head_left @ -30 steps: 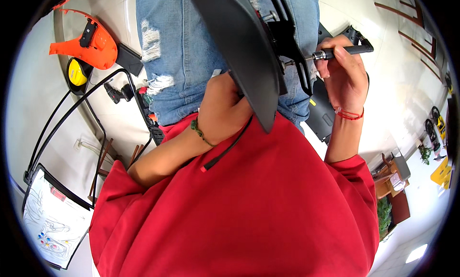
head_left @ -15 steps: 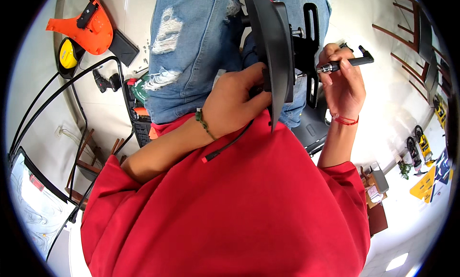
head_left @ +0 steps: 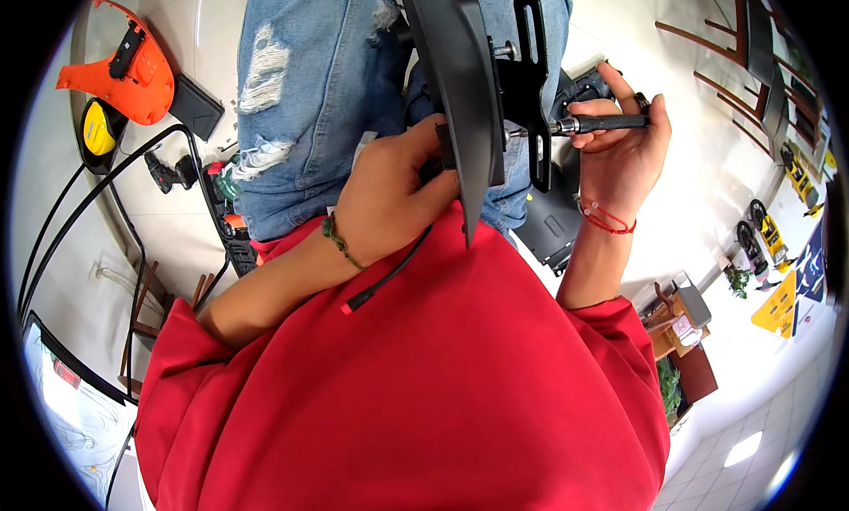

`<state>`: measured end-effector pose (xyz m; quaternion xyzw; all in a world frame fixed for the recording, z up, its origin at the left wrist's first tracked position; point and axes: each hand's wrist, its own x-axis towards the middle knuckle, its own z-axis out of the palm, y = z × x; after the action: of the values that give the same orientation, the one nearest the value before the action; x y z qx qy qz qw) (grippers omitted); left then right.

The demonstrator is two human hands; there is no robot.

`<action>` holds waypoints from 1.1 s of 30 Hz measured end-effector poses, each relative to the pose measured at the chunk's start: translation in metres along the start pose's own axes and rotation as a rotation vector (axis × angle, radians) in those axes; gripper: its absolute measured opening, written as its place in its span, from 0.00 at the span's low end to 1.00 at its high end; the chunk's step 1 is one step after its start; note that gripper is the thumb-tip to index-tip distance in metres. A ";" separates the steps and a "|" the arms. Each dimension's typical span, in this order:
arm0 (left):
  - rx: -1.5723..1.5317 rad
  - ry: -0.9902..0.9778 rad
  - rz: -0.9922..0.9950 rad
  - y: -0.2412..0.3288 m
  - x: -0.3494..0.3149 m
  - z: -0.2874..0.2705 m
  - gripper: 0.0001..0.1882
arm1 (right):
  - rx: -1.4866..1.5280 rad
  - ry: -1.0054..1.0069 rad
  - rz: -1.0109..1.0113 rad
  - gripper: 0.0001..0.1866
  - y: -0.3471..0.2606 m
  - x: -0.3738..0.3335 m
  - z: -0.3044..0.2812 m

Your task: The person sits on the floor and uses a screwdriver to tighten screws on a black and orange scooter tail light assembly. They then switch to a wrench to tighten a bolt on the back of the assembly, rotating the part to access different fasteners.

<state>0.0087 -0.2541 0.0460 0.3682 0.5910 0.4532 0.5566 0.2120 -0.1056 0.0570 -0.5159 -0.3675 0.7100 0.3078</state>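
Note:
My left hand (head_left: 393, 179) is closed round the inner side of a black curved fender (head_left: 466, 122), held on edge above my lap; its fingertips are partly hidden. A flat black slotted bracket (head_left: 538, 33) stands against the fender's right side. A bolt (head_left: 506, 49) shows between the two. In my right hand (head_left: 623, 161) is a hand ratchet driver (head_left: 610, 122) with a dark grip, held level between thumb and fingers. Its silver end reaches the bracket at a lower bolt (head_left: 515, 133). Below my left wrist hangs a black cable (head_left: 389, 278) with a red-tipped connector.
An orange shell (head_left: 146, 77), a yellow-and-black part (head_left: 97, 129) and a power drill (head_left: 168, 172) lie on the floor at left. Black tubing (head_left: 80, 212) curves along that side. A black case (head_left: 553, 223) lies beyond my right leg; chairs (head_left: 752, 60) stand at far right.
My right hand has turned the driver more level and brought its end up to the bolt at the bracket. The left hand keeps its hold; the whole view has shifted somewhat.

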 end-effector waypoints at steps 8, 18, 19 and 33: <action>-0.068 -0.012 -0.042 0.004 0.000 -0.002 0.09 | 0.050 0.074 0.061 0.26 -0.011 0.000 -0.009; 0.025 -0.035 -0.092 0.007 -0.002 -0.002 0.09 | 0.177 0.008 0.156 0.21 -0.022 -0.008 -0.032; 0.032 -0.029 -0.075 0.007 -0.002 -0.001 0.08 | 0.219 0.010 0.137 0.21 -0.020 -0.008 -0.033; -0.003 -0.001 -0.122 0.016 -0.006 0.004 0.07 | 0.374 -0.262 -0.032 0.20 0.006 0.010 -0.041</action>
<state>0.0124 -0.2542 0.0627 0.3308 0.6114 0.4189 0.5841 0.2482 -0.0917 0.0390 -0.3475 -0.2745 0.8216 0.3590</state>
